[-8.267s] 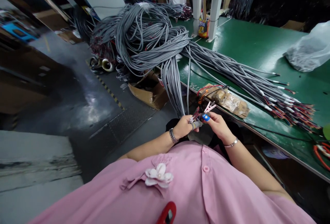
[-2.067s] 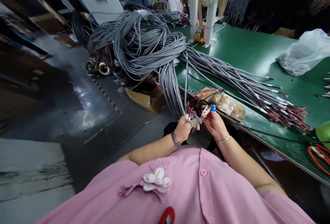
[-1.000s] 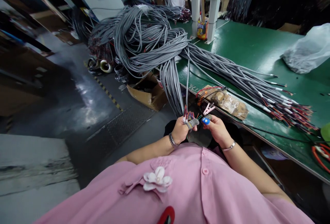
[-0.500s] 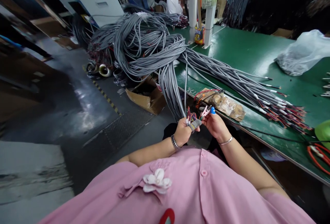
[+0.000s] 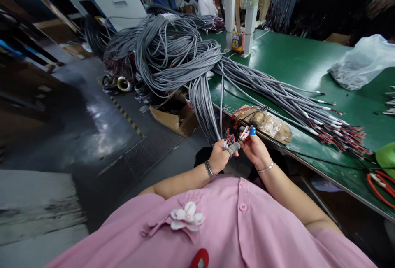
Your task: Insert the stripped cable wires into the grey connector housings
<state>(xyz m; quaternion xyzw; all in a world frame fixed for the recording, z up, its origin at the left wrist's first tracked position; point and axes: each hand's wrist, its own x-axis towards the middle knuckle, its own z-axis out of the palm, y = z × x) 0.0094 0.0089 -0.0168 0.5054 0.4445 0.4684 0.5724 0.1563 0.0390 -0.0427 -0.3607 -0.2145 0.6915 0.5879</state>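
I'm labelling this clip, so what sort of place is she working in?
Most likely a cable or wire-harness workshop: a heap of grey cables spills over a long green workbench, and the left hand and right hand sort coloured wire ends.

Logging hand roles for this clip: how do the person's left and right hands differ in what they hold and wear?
The left hand is closed round the fanned coloured wire ends of a grey cable; the right hand pinches a small pink clip. The left thumb wears a grey finger cot; a right fingertip wears a blue one. The left wrist carries a dark beaded bracelet, the right a thin silver bangle. Both are raised close together before the green table edge.
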